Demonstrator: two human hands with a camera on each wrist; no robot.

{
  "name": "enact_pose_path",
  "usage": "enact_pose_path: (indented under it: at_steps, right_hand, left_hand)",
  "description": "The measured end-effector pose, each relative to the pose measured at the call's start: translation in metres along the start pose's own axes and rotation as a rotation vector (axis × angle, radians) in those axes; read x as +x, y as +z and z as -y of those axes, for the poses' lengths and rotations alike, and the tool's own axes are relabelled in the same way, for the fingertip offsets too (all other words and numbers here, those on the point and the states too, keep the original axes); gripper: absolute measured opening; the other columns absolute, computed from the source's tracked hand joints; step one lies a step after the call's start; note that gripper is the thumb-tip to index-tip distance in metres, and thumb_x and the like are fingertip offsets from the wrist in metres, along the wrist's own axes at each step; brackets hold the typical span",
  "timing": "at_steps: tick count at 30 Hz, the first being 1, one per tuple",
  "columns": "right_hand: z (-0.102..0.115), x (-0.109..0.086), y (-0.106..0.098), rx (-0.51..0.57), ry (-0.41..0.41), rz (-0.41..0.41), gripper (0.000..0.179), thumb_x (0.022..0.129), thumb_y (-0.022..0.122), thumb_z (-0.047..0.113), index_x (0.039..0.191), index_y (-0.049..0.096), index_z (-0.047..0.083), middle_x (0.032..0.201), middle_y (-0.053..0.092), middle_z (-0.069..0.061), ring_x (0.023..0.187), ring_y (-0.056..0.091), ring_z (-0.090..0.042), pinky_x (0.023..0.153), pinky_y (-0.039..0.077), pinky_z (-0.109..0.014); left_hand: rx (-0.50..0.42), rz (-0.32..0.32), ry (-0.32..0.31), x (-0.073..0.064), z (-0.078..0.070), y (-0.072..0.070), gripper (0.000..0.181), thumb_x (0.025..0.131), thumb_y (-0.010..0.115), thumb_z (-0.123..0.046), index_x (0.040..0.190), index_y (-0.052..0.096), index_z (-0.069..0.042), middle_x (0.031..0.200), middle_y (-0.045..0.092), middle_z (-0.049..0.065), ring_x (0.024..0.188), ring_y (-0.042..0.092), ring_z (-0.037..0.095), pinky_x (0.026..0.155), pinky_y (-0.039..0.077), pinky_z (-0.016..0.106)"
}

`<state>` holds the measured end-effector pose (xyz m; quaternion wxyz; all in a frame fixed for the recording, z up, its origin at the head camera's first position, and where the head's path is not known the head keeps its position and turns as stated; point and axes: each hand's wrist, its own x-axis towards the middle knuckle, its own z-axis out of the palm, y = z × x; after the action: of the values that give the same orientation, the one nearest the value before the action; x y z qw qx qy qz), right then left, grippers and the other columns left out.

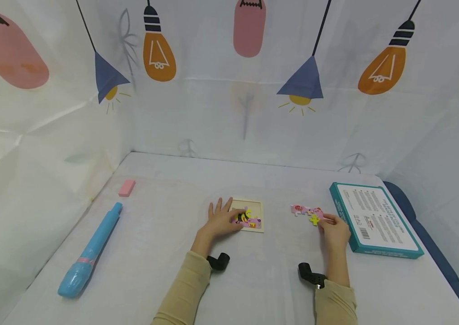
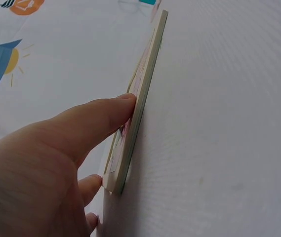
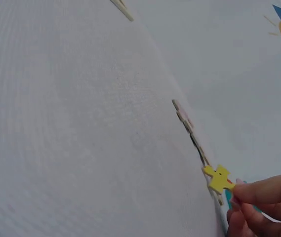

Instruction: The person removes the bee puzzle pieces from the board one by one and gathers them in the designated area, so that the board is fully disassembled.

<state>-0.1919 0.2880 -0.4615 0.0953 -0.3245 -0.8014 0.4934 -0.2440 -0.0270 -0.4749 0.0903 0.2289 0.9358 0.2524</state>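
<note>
My left hand (image 1: 219, 223) rests at the left side of a small wooden puzzle tray (image 1: 256, 206), fingers spread, thumb pressing on the pieces inside. Pink pieces and a black-and-yellow bee picture (image 1: 244, 216) fill the tray's lower part; bare wood shows above. In the left wrist view the thumb (image 2: 115, 109) lies on the puzzle face and a fingertip touches the tray's edge. Over by the loose pieces, my right hand (image 1: 336, 233) pinches a yellow puzzle piece (image 3: 219, 178) between thumb and finger. Several pink pieces (image 1: 300, 210) lie beside it on the table.
A teal-edged box (image 1: 380, 219) with a printed white face lies right of my right hand. At the left are a blue microphone-shaped object (image 1: 91, 253) and a pink block (image 1: 126, 188). Printed white curtains (image 1: 213, 117) hang behind the white table (image 1: 262, 280).
</note>
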Motion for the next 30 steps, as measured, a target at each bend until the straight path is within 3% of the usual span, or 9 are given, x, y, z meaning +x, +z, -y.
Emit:
enact_pose_path:
  at_steps: [6,11,22,30]
  right_hand:
    - [-0.003,0.0,0.001,-0.059,-0.01,-0.066,0.032,0.092,0.051,0.01,0.119,0.056,-0.006,0.111,0.056,-0.024,0.098,0.051,-0.031,0.075,0.044,-0.029]
    - [-0.005,0.003,0.0,-0.101,-0.04,-0.096,0.031,0.093,0.049,0.009,0.117,0.056,-0.01,0.111,0.055,-0.028,0.1,0.049,-0.036,0.087,0.043,-0.044]
    - [-0.004,0.005,0.003,-0.158,-0.03,-0.1,0.032,0.095,0.046,0.01,0.116,0.056,-0.011,0.112,0.054,-0.029,0.1,0.048,-0.038,0.091,0.043,-0.048]
    - [-0.003,0.006,0.01,-0.139,-0.089,-0.14,0.032,0.094,0.046,0.012,0.117,0.058,-0.007,0.105,0.055,-0.024,0.095,0.047,-0.033,0.079,0.041,-0.042]
  left_hand:
    - [-0.002,-0.003,-0.001,0.0,0.001,0.001,0.05,0.086,0.059,-0.043,0.134,0.05,-0.031,0.153,0.015,0.015,0.139,0.0,0.043,0.106,-0.006,0.06]
    - [0.004,-0.003,0.002,0.0,0.0,0.0,0.05,0.086,0.058,-0.043,0.134,0.049,-0.031,0.153,0.015,0.015,0.139,0.0,0.043,0.106,-0.005,0.06]
    - [0.01,0.011,-0.005,-0.001,-0.001,-0.001,0.05,0.087,0.058,-0.043,0.135,0.048,-0.031,0.153,0.014,0.014,0.139,-0.001,0.042,0.106,-0.006,0.06]
    - [0.016,0.009,-0.007,-0.001,-0.003,-0.003,0.05,0.087,0.059,-0.042,0.135,0.049,-0.03,0.153,0.016,0.015,0.139,0.001,0.043,0.106,-0.005,0.06]
